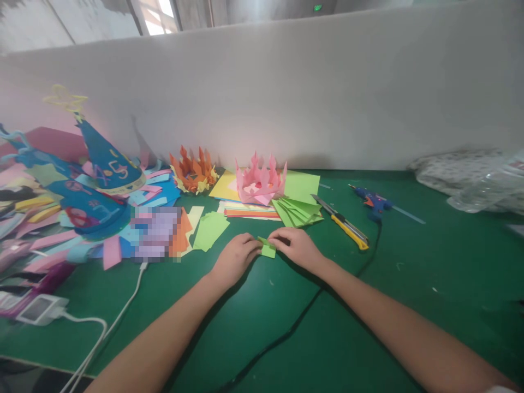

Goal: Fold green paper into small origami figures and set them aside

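Both my hands meet at the middle of the green table (429, 256). My left hand (235, 257) and my right hand (295, 245) each pinch one side of a small folded light-green paper piece (267, 248), which lies low on the table between them. The fingers of both hands are curled closed on it. Just beyond my right hand lies a stack of folded green paper pieces (298, 212). A flat light-green sheet (210, 229) lies to the left of my left hand.
Pink paper crown (260, 180) and orange paper crown (192, 169) stand by the white partition. A yellow utility knife (344, 222) and blue glue gun (373, 201) with black cord lie at right. Blue party hats and paper scraps (98, 180) crowd the left; plastic bags (470, 177) far right.
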Action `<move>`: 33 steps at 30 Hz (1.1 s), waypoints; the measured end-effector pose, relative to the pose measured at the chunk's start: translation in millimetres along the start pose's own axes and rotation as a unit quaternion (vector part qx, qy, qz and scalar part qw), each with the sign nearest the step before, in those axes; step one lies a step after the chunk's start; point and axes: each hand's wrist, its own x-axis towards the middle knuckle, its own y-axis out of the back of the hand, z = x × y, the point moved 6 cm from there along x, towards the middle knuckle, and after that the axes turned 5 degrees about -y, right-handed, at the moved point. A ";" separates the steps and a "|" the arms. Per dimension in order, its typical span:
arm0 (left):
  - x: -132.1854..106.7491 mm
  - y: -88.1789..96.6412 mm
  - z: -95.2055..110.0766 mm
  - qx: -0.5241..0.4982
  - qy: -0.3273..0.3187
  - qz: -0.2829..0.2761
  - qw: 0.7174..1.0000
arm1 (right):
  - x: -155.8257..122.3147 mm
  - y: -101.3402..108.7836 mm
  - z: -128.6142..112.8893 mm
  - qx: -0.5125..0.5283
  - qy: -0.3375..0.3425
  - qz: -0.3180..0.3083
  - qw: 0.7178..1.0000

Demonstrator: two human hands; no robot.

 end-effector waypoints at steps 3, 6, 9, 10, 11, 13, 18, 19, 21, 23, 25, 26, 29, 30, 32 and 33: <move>-0.9 -4.2 -2.4 -0.007 0.020 -0.009 1.000 | 1.7 -0.4 3.3 0.008 -0.023 0.001 1.000; -1.0 -7.0 -4.8 0.002 0.036 -0.021 0.999 | 3.1 -0.5 6.3 0.014 -0.046 0.002 0.999; 0.0 -8.3 -7.5 0.020 0.043 -0.035 0.998 | 4.0 -1.7 9.6 0.030 -0.062 -0.003 0.998; 0.4 -8.1 -8.6 0.019 0.045 -0.036 0.998 | 4.3 -2.5 10.7 0.037 -0.065 -0.005 0.997; 0.6 -7.6 -9.7 0.013 0.047 -0.035 0.998 | 4.6 -3.3 11.7 0.044 -0.065 -0.008 0.997; 0.6 -6.2 -11.9 -0.013 0.052 -0.032 0.998 | 5.1 -5.1 13.6 0.055 -0.062 -0.012 0.997; -1.4 1.4 -12.4 -0.081 0.038 -0.002 0.996 | 5.5 -5.3 13.1 0.076 -0.044 -0.013 0.996; -1.6 3.2 -10.8 -0.088 0.022 0.004 0.996 | 5.2 -4.5 11.2 0.078 -0.035 -0.014 0.996; -1.6 6.0 -6.0 -0.093 -0.019 0.003 0.995 | 4.4 -3.2 5.8 0.080 -0.009 -0.026 0.996; -1.3 7.4 -0.7 -0.086 -0.058 -0.007 0.995 | 3.2 -2.6 -0.4 0.078 0.022 -0.048 0.996; -0.8 8.5 2.5 -0.071 -0.076 -0.012 0.995 | 1.9 -2.3 -5.4 0.076 0.051 -0.066 0.994; -0.5 9.0 3.0 -0.062 -0.076 -0.012 0.995 | 1.3 -2.2 -7.0 0.075 0.061 -0.073 0.993; -0.4 10.1 3.8 -0.031 -0.069 -0.006 0.997 | 0.3 -2.6 -8.9 0.071 0.080 -0.083 0.991; -0.5 10.3 4.4 -0.019 -0.072 -0.005 0.997 | 0.0 -3.0 -9.0 0.068 0.084 -0.085 0.991; -1.0 10.6 5.9 0.000 -0.081 -0.003 0.997 | -0.3 -3.7 -8.5 0.061 0.091 -0.087 0.990; -1.2 10.7 6.5 0.006 -0.086 -0.002 0.996 | -0.6 -4.1 -8.3 0.057 0.095 -0.089 0.990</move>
